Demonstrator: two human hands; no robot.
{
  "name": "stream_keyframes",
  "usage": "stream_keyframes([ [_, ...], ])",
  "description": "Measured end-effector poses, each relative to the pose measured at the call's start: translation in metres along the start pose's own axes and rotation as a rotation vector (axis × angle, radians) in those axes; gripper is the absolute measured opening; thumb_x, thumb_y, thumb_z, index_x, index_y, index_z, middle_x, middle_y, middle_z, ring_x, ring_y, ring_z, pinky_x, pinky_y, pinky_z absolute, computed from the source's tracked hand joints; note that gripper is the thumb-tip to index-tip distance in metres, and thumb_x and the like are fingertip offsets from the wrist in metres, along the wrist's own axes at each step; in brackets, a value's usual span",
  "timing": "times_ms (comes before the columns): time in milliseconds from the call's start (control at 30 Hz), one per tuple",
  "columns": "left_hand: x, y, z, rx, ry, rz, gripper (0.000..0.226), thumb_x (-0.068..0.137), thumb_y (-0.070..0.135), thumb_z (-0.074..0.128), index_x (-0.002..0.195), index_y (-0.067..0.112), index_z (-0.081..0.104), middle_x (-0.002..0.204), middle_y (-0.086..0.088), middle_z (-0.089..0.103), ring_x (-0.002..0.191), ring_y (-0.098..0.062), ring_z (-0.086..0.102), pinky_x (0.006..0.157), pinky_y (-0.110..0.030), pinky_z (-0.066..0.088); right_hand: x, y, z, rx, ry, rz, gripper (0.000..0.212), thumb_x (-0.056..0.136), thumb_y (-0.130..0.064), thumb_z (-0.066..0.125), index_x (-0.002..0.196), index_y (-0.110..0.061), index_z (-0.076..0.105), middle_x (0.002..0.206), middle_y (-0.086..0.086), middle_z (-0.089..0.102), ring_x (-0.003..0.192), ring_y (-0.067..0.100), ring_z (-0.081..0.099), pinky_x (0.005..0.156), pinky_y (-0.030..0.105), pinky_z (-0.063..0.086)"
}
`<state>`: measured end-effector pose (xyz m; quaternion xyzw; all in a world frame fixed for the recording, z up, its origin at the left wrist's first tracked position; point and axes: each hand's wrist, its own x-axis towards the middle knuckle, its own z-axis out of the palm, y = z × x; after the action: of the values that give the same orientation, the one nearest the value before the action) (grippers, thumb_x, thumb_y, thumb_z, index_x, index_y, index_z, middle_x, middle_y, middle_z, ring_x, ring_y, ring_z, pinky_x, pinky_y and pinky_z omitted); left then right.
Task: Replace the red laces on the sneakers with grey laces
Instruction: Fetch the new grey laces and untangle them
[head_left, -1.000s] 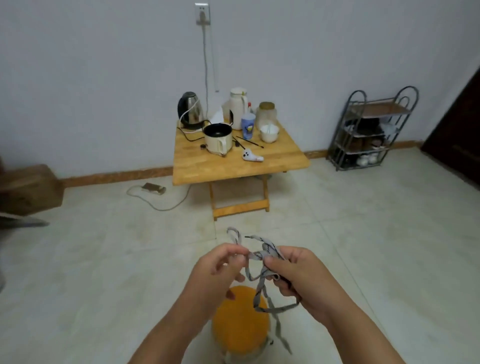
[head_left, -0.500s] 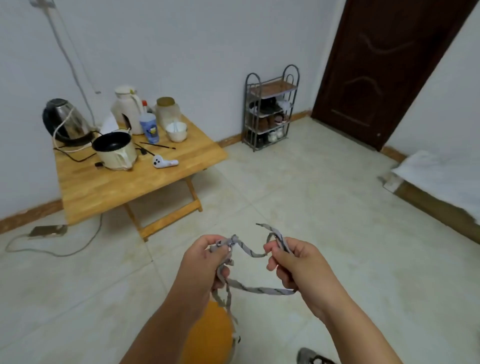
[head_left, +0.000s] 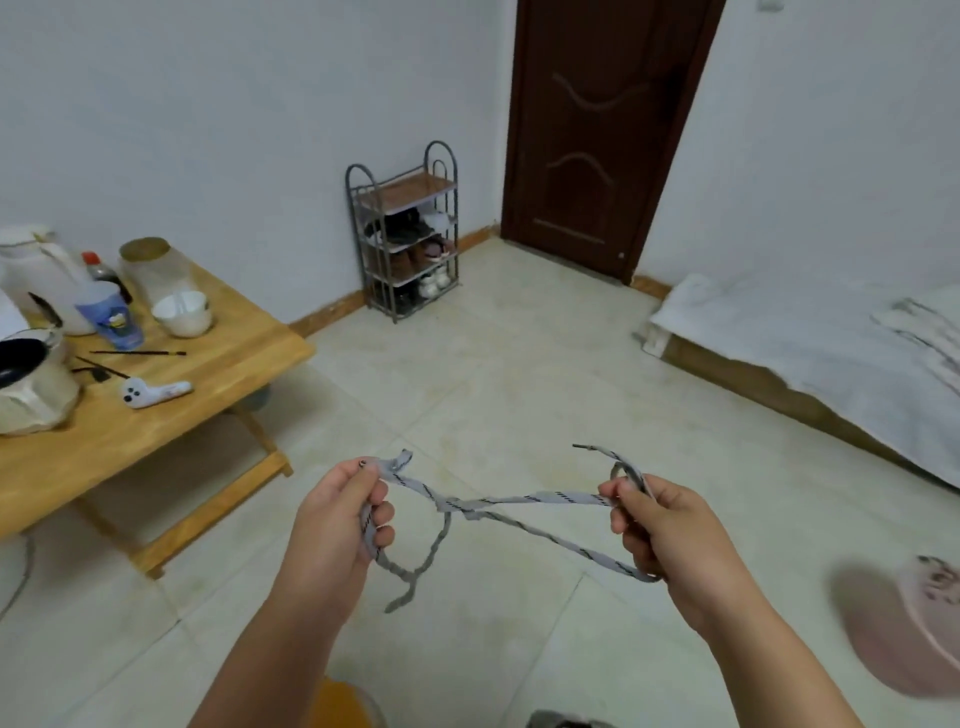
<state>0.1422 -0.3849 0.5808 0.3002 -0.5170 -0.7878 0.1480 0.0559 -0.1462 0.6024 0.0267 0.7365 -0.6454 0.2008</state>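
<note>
A pale tiled floor (head_left: 519, 364) fills most of the view, with a dark wooden door (head_left: 602, 130) in the far wall and a bed (head_left: 831, 353) under a white sheet along the right side. At the left stands a low wooden table (head_left: 171, 410) carrying a white jug (head_left: 36, 275), a cooking pot (head_left: 31, 384), a blue cup (head_left: 109, 317), a white bowl (head_left: 183, 313) and a small white handheld device (head_left: 153, 392). A metal shoe rack (head_left: 402, 234) stands against the wall between table and door (pairs of shoes sit on its lower shelves). A pink, blurred object (head_left: 904, 629) lies on the floor at the right edge.

Held up over the floor between both hands is the grey lace (head_left: 519, 503), flecked with dark marks and crossed over itself near its middle. The left hand (head_left: 337, 530) has its fingers curled round one stretch of it, a loose end dangling below. The right hand (head_left: 670, 530) pinches the other stretch, with a tipped end arching above its fingers.
</note>
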Motion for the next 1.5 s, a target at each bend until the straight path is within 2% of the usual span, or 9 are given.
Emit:
stream_keyframes([
  [267,0.048,-0.023,0.092,0.158,-0.207,-0.023,0.024,0.096,0.018,0.042,0.084,0.007,0.059,0.075,-0.002,0.07,0.078,-0.015,0.068,0.073,-0.03,0.051,0.032,-0.009,-0.042,0.179,0.056,0.02,0.024,0.096,-0.014,0.046,0.081,-0.01,0.065,0.055,-0.001,0.048,0.042,0.009,0.031,0.038,0.017,0.024],
  [467,0.096,-0.037,0.166,0.205,-0.392,-0.112,0.02,0.097,0.016,0.04,0.081,0.008,0.051,0.064,-0.001,0.068,0.068,-0.021,0.07,0.063,-0.032,0.055,0.076,-0.025,-0.061,0.253,0.131,0.007,0.021,0.095,-0.013,0.046,0.085,-0.009,0.064,0.055,-0.001,0.049,0.042,0.009,0.034,0.038,0.016,0.026],
  [600,0.14,-0.044,0.219,0.44,-0.57,-0.084,0.014,0.094,0.017,0.047,0.082,0.011,0.051,0.048,0.002,0.051,0.047,-0.017,0.054,0.048,-0.026,0.048,0.119,-0.038,-0.075,0.334,0.223,-0.019,0.021,0.096,-0.013,0.045,0.085,-0.01,0.063,0.055,-0.002,0.05,0.042,0.009,0.034,0.039,0.016,0.025],
  [767,0.197,-0.053,0.279,0.738,-0.946,0.059,0.011,0.091,0.02,0.054,0.092,0.03,0.06,0.067,0.012,0.05,0.044,-0.006,0.041,0.046,-0.019,0.034,0.17,-0.053,-0.086,0.461,0.376,-0.023,0.02,0.096,-0.013,0.046,0.088,-0.009,0.064,0.057,0.001,0.054,0.043,0.01,0.036,0.039,0.017,0.026],
  [867,0.225,-0.064,0.307,0.94,-1.334,0.098,0.017,0.091,0.026,0.053,0.092,0.041,0.06,0.102,0.008,0.06,0.077,0.004,0.057,0.07,-0.016,0.045,0.188,-0.055,-0.094,0.496,0.486,-0.034,0.018,0.095,-0.016,0.047,0.091,-0.008,0.063,0.059,0.001,0.055,0.045,0.011,0.038,0.04,0.017,0.027],
  [1067,0.253,-0.099,0.344,1.197,-1.754,-0.109,0.008,0.077,0.028,0.069,0.069,0.03,0.071,0.064,0.004,0.062,0.056,-0.006,0.051,0.051,-0.016,0.042,0.186,-0.024,-0.125,0.518,0.783,0.074,0.015,0.094,-0.015,0.049,0.087,-0.011,0.062,0.057,-0.001,0.058,0.045,0.011,0.043,0.041,0.018,0.034],
  [1267,0.234,-0.152,0.354,0.883,-1.595,-0.481,0.019,0.086,0.023,0.06,0.071,0.021,0.071,0.055,0.004,0.057,0.046,-0.008,0.046,0.043,-0.018,0.037,0.14,0.053,-0.147,0.442,0.995,0.295,0.003,0.087,-0.01,0.057,0.088,-0.012,0.059,0.07,0.005,0.056,0.055,0.012,0.047,0.045,0.021,0.034],
  [1433,0.185,-0.215,0.343,0.479,-1.421,-0.835,0.022,0.077,0.027,0.054,0.078,0.011,0.068,0.059,-0.005,0.057,0.048,-0.011,0.054,0.041,-0.022,0.042,0.11,0.129,-0.145,0.195,1.046,0.487,0.052,0.083,-0.026,0.065,0.129,-0.028,0.04,0.114,0.004,0.048,0.095,0.02,0.053,0.072,0.027,0.046],
  [1500,0.163,-0.248,0.334,0.404,-1.406,-0.889,0.022,0.078,0.027,0.054,0.078,0.013,0.072,0.064,-0.007,0.062,0.054,-0.013,0.06,0.044,-0.023,0.046,0.104,0.159,-0.139,0.151,1.023,0.448,0.042,0.085,-0.029,0.063,0.123,-0.031,0.046,0.117,0.001,0.044,0.098,0.017,0.053,0.079,0.027,0.046],
])
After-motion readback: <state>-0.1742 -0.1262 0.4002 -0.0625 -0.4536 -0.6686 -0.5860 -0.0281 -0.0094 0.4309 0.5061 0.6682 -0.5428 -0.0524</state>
